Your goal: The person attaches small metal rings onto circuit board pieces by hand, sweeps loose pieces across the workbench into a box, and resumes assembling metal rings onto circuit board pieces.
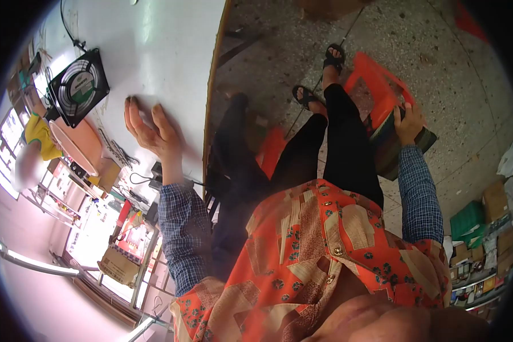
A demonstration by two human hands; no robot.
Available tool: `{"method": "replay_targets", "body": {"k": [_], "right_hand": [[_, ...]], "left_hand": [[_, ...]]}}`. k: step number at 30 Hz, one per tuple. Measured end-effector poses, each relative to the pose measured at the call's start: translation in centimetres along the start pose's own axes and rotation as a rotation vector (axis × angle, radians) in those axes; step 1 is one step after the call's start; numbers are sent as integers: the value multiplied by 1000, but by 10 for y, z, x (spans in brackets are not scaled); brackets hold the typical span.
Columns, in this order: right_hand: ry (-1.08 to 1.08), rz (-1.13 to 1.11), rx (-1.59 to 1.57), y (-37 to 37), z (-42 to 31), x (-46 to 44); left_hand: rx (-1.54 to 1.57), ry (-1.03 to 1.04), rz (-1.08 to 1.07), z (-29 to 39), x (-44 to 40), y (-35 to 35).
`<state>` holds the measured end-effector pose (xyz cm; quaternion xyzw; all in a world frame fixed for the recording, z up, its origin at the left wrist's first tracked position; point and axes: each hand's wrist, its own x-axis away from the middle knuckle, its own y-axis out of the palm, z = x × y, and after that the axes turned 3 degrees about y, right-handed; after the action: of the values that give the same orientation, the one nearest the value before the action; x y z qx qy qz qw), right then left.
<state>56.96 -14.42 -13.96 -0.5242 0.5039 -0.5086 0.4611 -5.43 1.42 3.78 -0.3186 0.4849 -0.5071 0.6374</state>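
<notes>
My left hand (pixel 154 134) lies on the white tabletop (pixel 154 51), palm down, its fingers apart and nothing in them. Nearest to it, on the left, is a black square cooling fan (pixel 78 86) with a round wire guard, a green label and a cable. Low on my other side, my right hand (pixel 410 125) has its fingers bent over the edge of a red plastic stool (pixel 376 82). A dark striped cushion (pixel 390 148) is on the stool, under that hand and sleeve. How firmly the fingers grip is hard to see.
Behind the fan are a pinkish round tray (pixel 77 145) and another person in a yellow top (pixel 38 134). Black cables and a small black box (pixel 157 176) lie near my left wrist. Cartons (pixel 496 199) and a green bag (pixel 467 219) stand at the right.
</notes>
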Motion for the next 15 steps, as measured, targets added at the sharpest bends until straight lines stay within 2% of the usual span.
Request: {"method": "replay_targets", "body": {"k": [5, 7, 9, 12, 15], "right_hand": [[-5, -38, -30, -7, 2, -4], [5, -48, -57, -4, 3, -4], [5, -69, -76, -21, 2, -7], [-11, -43, -74, -24, -4, -4], [-45, -20, -68, -33, -6, -10]], "left_hand": [[-37, 1, -11, 10, -4, -2], [-24, 85, -35, 7, -3, -4], [-20, 21, -63, 12, -6, -9], [49, 86, -81, 0, -9, -14], [90, 7, -230, 4, -3, -26]]}}
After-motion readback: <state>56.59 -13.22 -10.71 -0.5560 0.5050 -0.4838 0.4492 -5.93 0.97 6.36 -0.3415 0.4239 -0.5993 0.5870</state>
